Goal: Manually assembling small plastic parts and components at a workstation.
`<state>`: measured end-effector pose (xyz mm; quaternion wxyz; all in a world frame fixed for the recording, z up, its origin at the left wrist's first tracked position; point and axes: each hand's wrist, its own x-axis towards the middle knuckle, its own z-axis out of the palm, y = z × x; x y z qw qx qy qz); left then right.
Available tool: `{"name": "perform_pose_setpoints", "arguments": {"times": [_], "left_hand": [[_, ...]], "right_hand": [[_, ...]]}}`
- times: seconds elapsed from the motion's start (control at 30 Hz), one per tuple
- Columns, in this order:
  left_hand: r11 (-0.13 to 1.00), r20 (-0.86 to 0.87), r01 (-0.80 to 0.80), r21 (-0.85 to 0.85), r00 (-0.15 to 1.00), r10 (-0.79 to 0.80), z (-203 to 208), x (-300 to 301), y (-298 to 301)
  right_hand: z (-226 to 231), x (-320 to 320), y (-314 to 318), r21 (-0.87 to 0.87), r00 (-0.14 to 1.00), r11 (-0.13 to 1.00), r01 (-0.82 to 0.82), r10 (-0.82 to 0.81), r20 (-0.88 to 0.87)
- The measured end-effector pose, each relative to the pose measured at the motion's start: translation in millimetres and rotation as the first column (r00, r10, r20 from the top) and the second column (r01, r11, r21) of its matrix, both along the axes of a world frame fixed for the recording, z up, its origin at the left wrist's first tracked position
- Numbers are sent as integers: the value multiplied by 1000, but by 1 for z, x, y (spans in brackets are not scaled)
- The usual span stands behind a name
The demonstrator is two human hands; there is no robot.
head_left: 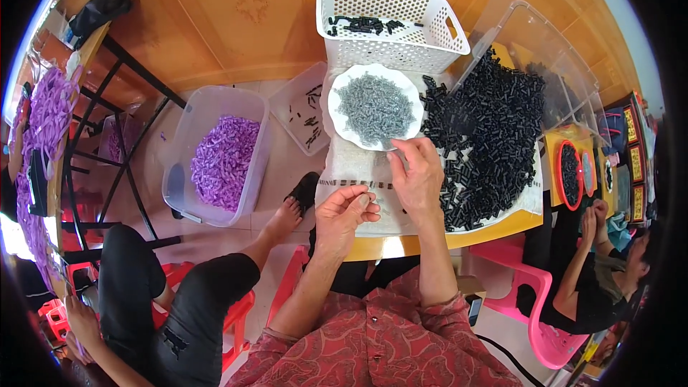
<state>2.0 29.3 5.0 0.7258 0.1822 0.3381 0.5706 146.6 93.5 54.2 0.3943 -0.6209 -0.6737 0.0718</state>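
My left hand [345,216] is closed in a pinch over the pale cloth, thumb against fingers; a tiny piece seems to show at its tips, too small to name. Just beyond it, my right hand [418,178] bends thumb and forefinger together by the near rim of a white scalloped plate [414,127]. Whatever those fingertips hold, if anything, cannot be made out. Small translucent grey pieces [378,109] are heaped on the plate. To the right spreads a large pile of short black tube-like pieces [494,136]. Several small dark pieces lie on the cloth [340,161] near my hands.
Behind the plate stands a white perforated basket [394,52] with black pieces inside. A clear bin [566,50] lies tipped behind the pile. On the floor at left, a clear tub [261,158] holds purple pieces [226,165]. Other people sit at left and right, one on a pink chair [534,294].
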Motion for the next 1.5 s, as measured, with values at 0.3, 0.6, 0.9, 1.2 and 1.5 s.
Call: {"name": "perform_pose_setpoints", "arguments": {"times": [0.3,0.6,0.9,1.2,1.5], "left_hand": [[1000,43,-2,-1,999,2,-2,0,0],[999,27,-13,36,1000,12,-2,1,1],[999,165,32,-1,986,-32,1,1,-1],[997,308,82,-15,948,-74,-1,-4,-2],[998,281,48,-39,959,-35,0,3,-5]], "right_hand": [[-8,3,7,42,971,998,-48,37,238],[-15,6,-10,94,999,995,-36,36,-1],[-13,8,-36,-198,841,980,-13,-96,-533],[10,-5,-73,-69,874,984,-165,114,-473],[11,-12,-78,-91,858,964,-251,178,-482]]}}
